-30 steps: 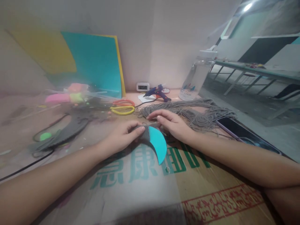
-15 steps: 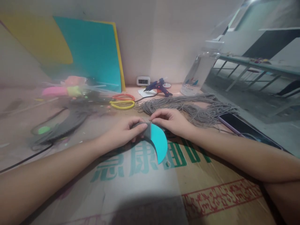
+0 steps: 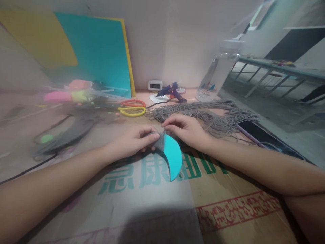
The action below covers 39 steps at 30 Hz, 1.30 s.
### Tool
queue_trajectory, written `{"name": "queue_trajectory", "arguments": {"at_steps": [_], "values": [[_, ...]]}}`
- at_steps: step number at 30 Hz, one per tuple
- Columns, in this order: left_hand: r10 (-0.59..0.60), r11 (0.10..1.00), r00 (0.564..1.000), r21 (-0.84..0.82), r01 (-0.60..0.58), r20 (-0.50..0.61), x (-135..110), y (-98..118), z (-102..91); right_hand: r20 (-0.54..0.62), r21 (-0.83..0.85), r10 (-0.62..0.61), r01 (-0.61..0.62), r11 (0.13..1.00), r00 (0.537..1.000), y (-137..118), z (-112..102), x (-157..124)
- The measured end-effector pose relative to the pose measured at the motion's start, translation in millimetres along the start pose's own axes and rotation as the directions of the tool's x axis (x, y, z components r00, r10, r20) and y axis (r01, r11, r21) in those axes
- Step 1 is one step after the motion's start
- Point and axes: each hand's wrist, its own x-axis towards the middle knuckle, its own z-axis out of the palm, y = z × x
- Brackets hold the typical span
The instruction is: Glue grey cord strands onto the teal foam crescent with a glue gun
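Observation:
My left hand (image 3: 147, 139) is closed on a turquoise crescent (image 3: 174, 156) whose left part is wound with grey cord (image 3: 160, 144). The bare turquoise tip points down toward me, over the cardboard. My right hand (image 3: 181, 127) pinches the grey cord at the crescent's upper edge, thumb and forefinger together. Behind my right hand lies a loose heap of the same grey cord (image 3: 198, 113). The part of the crescent under my left fingers is hidden.
Printed cardboard (image 3: 165, 203) covers the tabletop. At the back are scissors (image 3: 132, 107), a glue gun (image 3: 172, 92), a small digital clock (image 3: 154, 85) and a clear bottle (image 3: 215, 74). A phone (image 3: 266, 139) lies right; a grey cord-wrapped crescent (image 3: 68, 139) lies left.
The crescent has turned slightly, its lower tip shifting a little down and left. My right hand has risen slightly, still pinching the cord. My left hand keeps its hold.

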Motion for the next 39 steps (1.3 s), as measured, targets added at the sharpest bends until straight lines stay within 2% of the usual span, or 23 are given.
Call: {"name": "queue_trajectory", "arguments": {"at_steps": [6,9,11,14,17,20,25,28,34,39], "values": [[0.039,0.997,0.996,0.062,-0.043,0.077,1.3,1.6,-2.3,0.021,0.037,0.003,-0.004,0.999,1.000,1.4,1.6,-1.4],[0.054,0.995,0.996,0.085,-0.060,0.071,1.2,2.2,-0.7,0.059,0.067,0.015,-0.019,0.998,0.998,1.3,2.8,-1.8],[0.050,0.996,0.999,0.069,-0.051,0.010,1.2,1.6,1.3,0.073,0.138,0.031,-0.041,0.990,0.997,0.2,2.7,-1.8],[0.023,1.000,0.988,0.008,-0.022,-0.154,1.8,-0.8,3.0,0.018,0.224,0.067,-0.069,0.972,0.998,-1.2,0.1,-1.0],[0.042,0.998,0.952,0.064,-0.024,-0.302,2.8,-2.5,1.7,-0.068,0.178,0.094,-0.080,0.981,0.993,-0.4,-3.6,0.7],[0.084,0.990,0.932,0.137,-0.037,-0.352,3.1,-2.1,0.2,-0.029,0.135,0.111,-0.106,0.985,0.993,1.2,-4.9,1.8],[0.105,0.984,0.938,0.172,-0.049,-0.332,2.0,0.3,1.4,0.123,0.039,0.144,-0.150,0.988,0.982,-1.5,-2.1,-1.0],[0.107,0.982,0.948,0.182,-0.053,-0.299,1.9,-0.1,1.4,0.130,-0.022,0.152,-0.151,0.988,0.980,-4.7,-1.1,-2.7],[0.084,0.979,0.960,0.204,-0.029,-0.266,2.6,-3.1,0.6,0.159,0.058,0.153,-0.164,0.985,0.975,-4.3,-1.4,-3.2],[0.076,0.979,0.976,0.203,-0.034,-0.203,1.1,1.3,3.6,0.190,0.030,0.125,-0.133,0.991,0.974,-2.7,-0.4,-3.3]]}}
